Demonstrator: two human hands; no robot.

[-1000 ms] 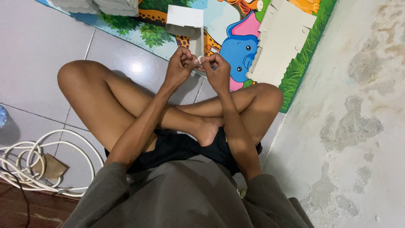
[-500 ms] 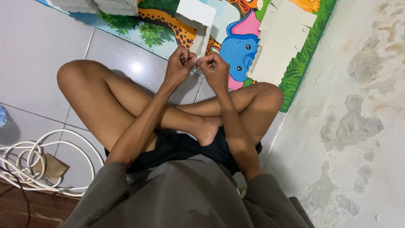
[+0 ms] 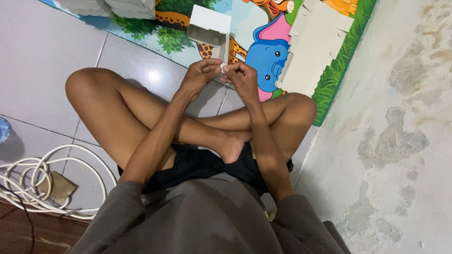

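Hands pinch a small white piece above crossed legs

Both hands meet just in front of the person's knees, over the tiled floor [image 3: 42, 89]. The left hand [image 3: 201, 75] is curled, its fingertips closed on a small white piece [image 3: 223, 68]; the right hand [image 3: 242, 79] is curled the same way, its fingertips closed on the piece from the other side, so the two hands touch at the piece. Little of it shows between the fingers, and its shape cannot be told.

Just beyond the hands stands a white open box [image 3: 209, 29], tilted, on a play mat [image 3: 339, 70] printed with a blue elephant, a giraffe pattern, trees and grass. To the right of the box a flat white foam sheet [image 3: 315, 47] with notched edges lies on the mat, near the right hand but apart from it. More white pieces [image 3: 108, 6] sit at the mat's far left edge.

The person sits cross-legged in dark shorts and a grey shirt, one foot resting between the forearms. A rough, patchy concrete wall [image 3: 400, 131] runs along the right. At the lower left, coiled white cables [image 3: 42, 188] lie on the floor over a brown scrap of card [image 3: 59, 186].
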